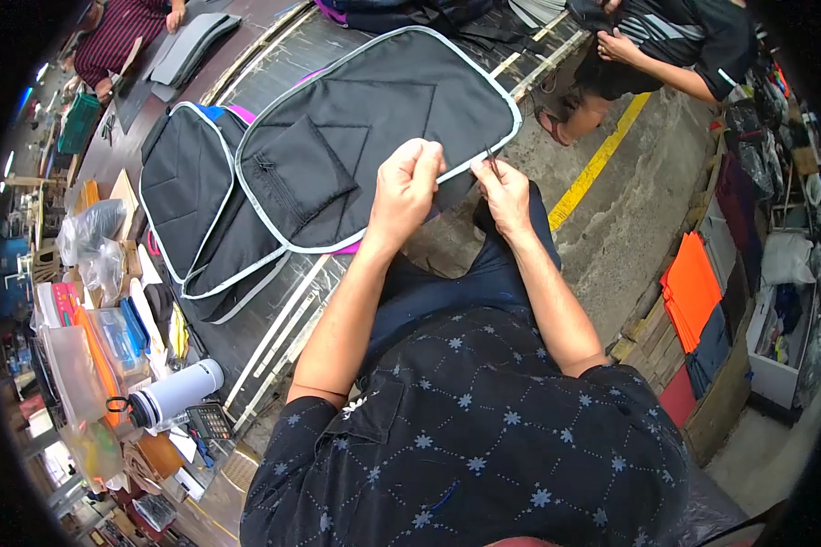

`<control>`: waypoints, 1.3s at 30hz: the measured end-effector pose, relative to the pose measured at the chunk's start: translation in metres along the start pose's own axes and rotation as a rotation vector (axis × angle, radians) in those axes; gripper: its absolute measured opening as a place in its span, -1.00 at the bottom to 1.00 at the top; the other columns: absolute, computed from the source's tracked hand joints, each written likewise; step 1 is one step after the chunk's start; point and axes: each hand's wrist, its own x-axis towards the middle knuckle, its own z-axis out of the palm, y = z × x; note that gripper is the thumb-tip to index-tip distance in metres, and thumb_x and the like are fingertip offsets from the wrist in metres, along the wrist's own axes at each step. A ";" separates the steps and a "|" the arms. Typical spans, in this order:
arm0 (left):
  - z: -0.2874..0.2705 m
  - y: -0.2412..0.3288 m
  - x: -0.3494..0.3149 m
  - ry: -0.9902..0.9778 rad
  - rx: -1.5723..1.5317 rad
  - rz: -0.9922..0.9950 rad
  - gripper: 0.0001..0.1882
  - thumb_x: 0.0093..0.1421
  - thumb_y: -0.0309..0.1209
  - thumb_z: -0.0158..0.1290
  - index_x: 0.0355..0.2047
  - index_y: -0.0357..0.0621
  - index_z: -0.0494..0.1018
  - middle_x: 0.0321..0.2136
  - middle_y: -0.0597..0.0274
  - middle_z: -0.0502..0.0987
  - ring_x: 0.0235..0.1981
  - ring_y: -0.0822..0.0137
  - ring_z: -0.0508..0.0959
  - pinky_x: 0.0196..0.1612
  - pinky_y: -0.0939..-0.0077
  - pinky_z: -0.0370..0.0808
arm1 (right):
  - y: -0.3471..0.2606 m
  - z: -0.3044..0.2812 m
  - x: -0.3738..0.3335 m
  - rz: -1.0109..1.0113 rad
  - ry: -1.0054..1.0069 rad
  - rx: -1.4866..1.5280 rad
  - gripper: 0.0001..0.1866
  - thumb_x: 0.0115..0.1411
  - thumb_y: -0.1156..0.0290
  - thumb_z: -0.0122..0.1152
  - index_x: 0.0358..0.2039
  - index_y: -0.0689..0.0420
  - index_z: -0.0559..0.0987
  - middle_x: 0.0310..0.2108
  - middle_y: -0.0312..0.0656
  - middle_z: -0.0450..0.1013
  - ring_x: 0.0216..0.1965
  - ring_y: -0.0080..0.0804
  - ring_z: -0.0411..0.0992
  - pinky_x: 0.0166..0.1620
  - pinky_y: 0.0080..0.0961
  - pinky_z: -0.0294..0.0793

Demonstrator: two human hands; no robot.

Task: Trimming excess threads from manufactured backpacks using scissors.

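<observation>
A black backpack (401,96) with pale grey edge binding lies spread open across the table edge and my lap. A square black zip pocket (306,178) sits on its inner side. My left hand (406,187) is closed in a fist at the bag's near edge, pinching the grey binding. Just to its right, my right hand (506,193) is closed around a small dark pointed tool that looks like thread snips (493,162). The tips point up beside the binding. The snips' lower part is hidden in my fingers.
A light blue bottle (181,390), a calculator (210,421) and clutter crowd the left side. One person (123,50) works at the far left; another (652,55) is at the far right. Orange sheets (691,287) lie right, beyond a yellow floor line (597,164).
</observation>
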 end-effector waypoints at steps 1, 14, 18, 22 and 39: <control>0.004 -0.004 0.000 0.074 0.121 0.077 -0.78 0.49 -0.35 0.20 -0.30 -0.21 0.57 -0.46 0.42 0.50 -0.53 0.58 0.41 -0.42 0.61 0.37 | -0.003 0.002 -0.001 0.009 -0.009 -0.003 -0.74 0.44 0.22 0.42 -0.31 0.12 0.66 -0.49 -0.55 0.42 -0.47 -0.76 0.27 -0.38 -0.65 0.22; 0.022 -0.024 0.003 0.124 0.749 0.415 -0.87 0.27 -0.47 0.32 -0.18 -0.15 0.71 -0.34 0.14 0.64 -0.49 0.12 0.65 -0.37 0.27 0.59 | 0.006 0.008 -0.001 -0.105 -0.043 0.020 -0.79 0.50 0.30 0.34 -0.11 0.20 0.70 -0.34 -0.52 0.52 -0.35 -0.77 0.35 -0.28 -0.67 0.32; 0.025 -0.025 0.005 0.072 0.917 0.471 -0.89 0.26 -0.39 0.33 -0.24 -0.11 0.69 -0.37 0.15 0.60 -0.43 0.00 0.67 -0.36 0.18 0.61 | 0.010 0.005 0.002 -0.132 -0.034 -0.011 -0.79 0.50 0.33 0.34 -0.12 0.24 0.69 -0.30 -0.46 0.58 -0.31 -0.73 0.43 -0.23 -0.66 0.42; 0.031 -0.027 0.007 0.089 0.967 0.428 -0.93 0.28 -0.41 0.29 -0.27 -0.11 0.66 -0.40 0.14 0.57 -0.45 0.03 0.66 -0.37 0.19 0.59 | 0.014 0.002 0.003 -0.120 -0.068 -0.008 -0.80 0.51 0.35 0.34 -0.11 0.25 0.69 -0.27 -0.46 0.60 -0.24 -0.73 0.47 -0.14 -0.66 0.47; 0.014 -0.037 0.006 0.211 0.321 0.090 -0.86 0.52 -0.43 0.12 -0.14 -0.27 0.57 -0.44 0.38 0.53 -0.44 0.52 0.48 -0.34 0.54 0.47 | 0.010 0.001 0.000 -0.140 -0.091 -0.042 -0.77 0.50 0.31 0.34 -0.14 0.25 0.66 -0.36 -0.50 0.51 -0.35 -0.76 0.36 -0.29 -0.66 0.34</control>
